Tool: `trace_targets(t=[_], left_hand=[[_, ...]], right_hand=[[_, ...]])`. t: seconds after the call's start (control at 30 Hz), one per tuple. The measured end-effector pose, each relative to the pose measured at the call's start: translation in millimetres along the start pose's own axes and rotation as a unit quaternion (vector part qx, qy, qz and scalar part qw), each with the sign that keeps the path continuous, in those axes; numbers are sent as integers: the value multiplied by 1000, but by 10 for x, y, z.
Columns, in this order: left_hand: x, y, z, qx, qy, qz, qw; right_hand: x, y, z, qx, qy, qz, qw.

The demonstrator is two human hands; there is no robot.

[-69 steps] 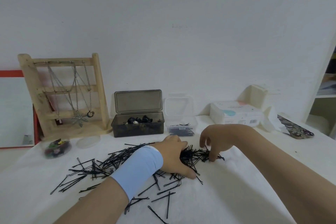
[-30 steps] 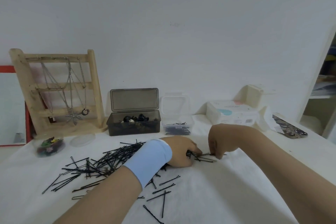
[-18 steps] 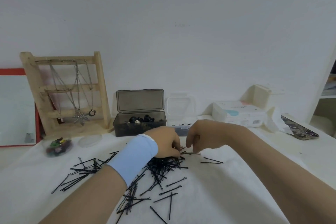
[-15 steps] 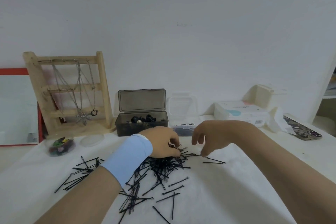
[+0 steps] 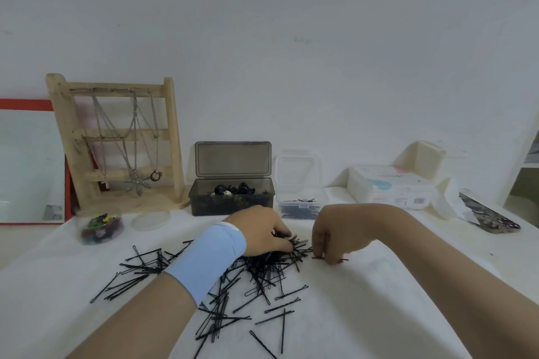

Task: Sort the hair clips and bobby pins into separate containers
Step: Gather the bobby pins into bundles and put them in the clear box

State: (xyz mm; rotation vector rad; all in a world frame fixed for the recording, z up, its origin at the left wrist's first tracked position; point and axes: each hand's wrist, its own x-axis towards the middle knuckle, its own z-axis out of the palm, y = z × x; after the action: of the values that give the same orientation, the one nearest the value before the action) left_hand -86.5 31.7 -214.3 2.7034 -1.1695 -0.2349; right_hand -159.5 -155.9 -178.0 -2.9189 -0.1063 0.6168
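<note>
Lying in a tangled heap, thin black bobby pins (image 5: 262, 268) w/ looped ends.

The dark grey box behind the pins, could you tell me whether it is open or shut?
Open. The dark grey box has its lid standing upright behind it, and dark clips show inside.

Left hand (image 5: 259, 232) hides part of the bobby pins (image 5: 262, 268); mirror (image 5: 26, 163) cut by left edge.
</note>
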Motion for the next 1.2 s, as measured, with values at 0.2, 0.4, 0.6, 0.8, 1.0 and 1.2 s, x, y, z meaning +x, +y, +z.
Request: trace_targets(t=[0.2, 0.4, 0.6, 0.8, 1.0, 1.2], left_hand=[[-115, -279, -141, -60, -63, -37, 996], [-174, -459, -141, -34, -42, -51, 997], [-136, -513, -133, -62, -10, -44, 997], [-116, -584, -104, -74, 5, -55, 996], [-116, -640, -113, -86, 6, -54, 995], [-108, -606, -123, -74, -2, -48, 996]], right_hand=[[211, -287, -70, 59, 131, -65, 987], [354, -461, -76, -55, 1, -39, 998], [504, -558, -98, -123, 11, -49, 991], [593, -662, -167, -147, -19, -59, 987], [572, -629, -130, -149, 39, -89, 984], [558, -503, -69, -130, 34, -97, 986]])
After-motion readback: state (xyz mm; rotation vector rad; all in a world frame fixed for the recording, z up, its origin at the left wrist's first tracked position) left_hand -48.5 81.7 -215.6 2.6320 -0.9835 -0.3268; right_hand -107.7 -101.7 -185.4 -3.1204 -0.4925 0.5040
